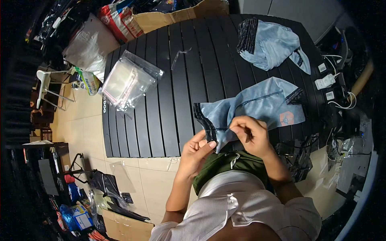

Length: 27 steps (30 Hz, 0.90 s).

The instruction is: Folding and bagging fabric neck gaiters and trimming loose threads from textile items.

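Note:
A pale blue mottled cloth garment (257, 102) lies spread over the near right part of the black slatted table (171, 116). It has a dark ribbed band at its left end, a dark trim at its far right and an orange-pink square patch. My left hand (197, 152) pinches the ribbed band at the near left corner, thumb on top. At the dark seam just right of that band, my right hand (252, 135) holds thumb and forefinger together; whether they grip the cloth or a loose thread is too small to tell.
Similar blue garments (275, 45) lie piled at the table's far right. Clear plastic bags (128, 82) rest on the left, with a thin plastic strip (179, 56) farther back. White plugs and cables (327, 81) sit by the right edge. An open cardboard box (181, 17) stands behind the table.

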{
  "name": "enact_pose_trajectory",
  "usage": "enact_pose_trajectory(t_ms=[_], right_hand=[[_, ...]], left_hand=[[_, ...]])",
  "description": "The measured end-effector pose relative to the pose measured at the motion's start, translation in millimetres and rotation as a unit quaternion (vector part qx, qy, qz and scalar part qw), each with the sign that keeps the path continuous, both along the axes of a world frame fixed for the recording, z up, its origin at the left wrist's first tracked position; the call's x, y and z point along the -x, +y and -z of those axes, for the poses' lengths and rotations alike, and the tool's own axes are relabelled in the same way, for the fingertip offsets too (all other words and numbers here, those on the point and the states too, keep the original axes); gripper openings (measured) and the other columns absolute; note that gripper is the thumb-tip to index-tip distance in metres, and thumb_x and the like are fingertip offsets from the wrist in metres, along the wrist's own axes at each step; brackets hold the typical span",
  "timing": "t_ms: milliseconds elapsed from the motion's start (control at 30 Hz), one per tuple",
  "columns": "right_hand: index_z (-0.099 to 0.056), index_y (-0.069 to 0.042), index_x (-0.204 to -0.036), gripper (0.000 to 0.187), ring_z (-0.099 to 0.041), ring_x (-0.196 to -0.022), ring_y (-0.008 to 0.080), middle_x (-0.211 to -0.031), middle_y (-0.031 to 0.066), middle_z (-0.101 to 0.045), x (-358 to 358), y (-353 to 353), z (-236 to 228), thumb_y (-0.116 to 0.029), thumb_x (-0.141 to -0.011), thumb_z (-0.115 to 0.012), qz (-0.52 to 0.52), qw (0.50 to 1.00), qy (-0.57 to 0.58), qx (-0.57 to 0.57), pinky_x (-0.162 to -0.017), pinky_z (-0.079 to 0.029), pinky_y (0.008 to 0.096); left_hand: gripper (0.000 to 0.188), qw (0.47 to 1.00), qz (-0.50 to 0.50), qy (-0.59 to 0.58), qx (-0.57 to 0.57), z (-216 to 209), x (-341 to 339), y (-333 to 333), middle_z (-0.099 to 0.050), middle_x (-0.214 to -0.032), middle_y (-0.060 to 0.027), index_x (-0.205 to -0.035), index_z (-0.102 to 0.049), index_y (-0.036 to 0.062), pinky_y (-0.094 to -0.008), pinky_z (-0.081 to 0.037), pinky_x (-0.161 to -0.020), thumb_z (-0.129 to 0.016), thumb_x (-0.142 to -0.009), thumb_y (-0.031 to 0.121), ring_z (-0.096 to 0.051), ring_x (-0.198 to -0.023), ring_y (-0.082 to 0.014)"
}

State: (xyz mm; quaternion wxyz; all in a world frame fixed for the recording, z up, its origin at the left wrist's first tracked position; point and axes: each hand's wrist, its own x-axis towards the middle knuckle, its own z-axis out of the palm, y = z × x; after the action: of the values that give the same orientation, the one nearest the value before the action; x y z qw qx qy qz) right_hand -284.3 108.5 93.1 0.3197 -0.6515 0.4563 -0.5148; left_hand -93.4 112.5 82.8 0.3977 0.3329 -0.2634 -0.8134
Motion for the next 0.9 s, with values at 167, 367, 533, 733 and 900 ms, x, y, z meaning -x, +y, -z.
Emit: enact_pose_trajectory(t_ms=[167,367,533,733,900], right_hand=[[-0.052,0.0,-0.091,0.005,-0.043,-0.06,0.0053,-0.072,0.0014,-0.051,6,6,-1,-0.005,-0.089,-0.051,0.0,0.982,-0.178,-0.062,-0.055,-0.035,0.0188],[-0.052,0.001,-0.083,0.007,-0.053,-0.064,0.0098,-0.074,0.0057,-0.055,10,3,-10,-0.004,-0.088,-0.052,-0.025,0.969,-0.218,-0.112,-0.061,-0.043,0.0218],[-0.057,0.0,-0.089,0.005,-0.056,-0.068,0.0147,-0.073,0.0059,-0.055,-46,23,-15,-0.001,-0.085,-0.055,-0.198,0.966,-0.144,-0.084,-0.062,-0.045,0.0253],[-0.056,-0.003,-0.104,0.035,-0.059,-0.075,0.0216,-0.095,0.0117,-0.06,-131,-3,37,0.006,-0.071,-0.053,-0.282,0.945,-0.015,-0.165,-0.067,-0.046,0.0278],[-0.054,-0.004,-0.116,0.036,-0.058,-0.089,0.0143,-0.122,0.0114,-0.053,-139,-17,34,-0.002,-0.08,-0.056,-0.352,0.931,0.003,-0.099,-0.069,-0.045,0.0231]], left_hand=[[0.047,0.999,-0.032,-0.031,0.0,3,5,2,-0.062,-0.102,-0.005,-0.126,-0.042,-0.0005,-0.018,-0.045,-0.072,-0.055,-0.081,-0.008,-0.058,-0.084,-0.0059],[0.058,0.998,-0.029,-0.046,0.038,11,4,7,-0.061,-0.108,-0.0073,-0.132,-0.035,0.0014,-0.0198,-0.046,-0.077,-0.055,-0.079,-0.011,-0.058,-0.09,-0.0086],[0.06,0.999,-0.039,-0.016,0.002,30,12,-1,-0.059,-0.107,-0.0058,-0.134,-0.033,0.0026,-0.0191,-0.045,-0.073,-0.053,-0.079,-0.013,-0.056,-0.087,-0.0063],[0.06,0.981,-0.026,0.189,0.029,127,46,-3,-0.056,-0.119,-0.0093,-0.131,-0.035,0.0026,-0.0237,-0.043,-0.089,-0.053,-0.076,-0.016,-0.055,-0.105,-0.0133],[0.064,0.989,-0.034,0.131,0.062,146,35,1,-0.055,-0.117,-0.0047,-0.133,-0.034,0.0079,-0.0239,-0.042,-0.089,-0.062,-0.077,-0.006,-0.053,-0.105,-0.0108]])
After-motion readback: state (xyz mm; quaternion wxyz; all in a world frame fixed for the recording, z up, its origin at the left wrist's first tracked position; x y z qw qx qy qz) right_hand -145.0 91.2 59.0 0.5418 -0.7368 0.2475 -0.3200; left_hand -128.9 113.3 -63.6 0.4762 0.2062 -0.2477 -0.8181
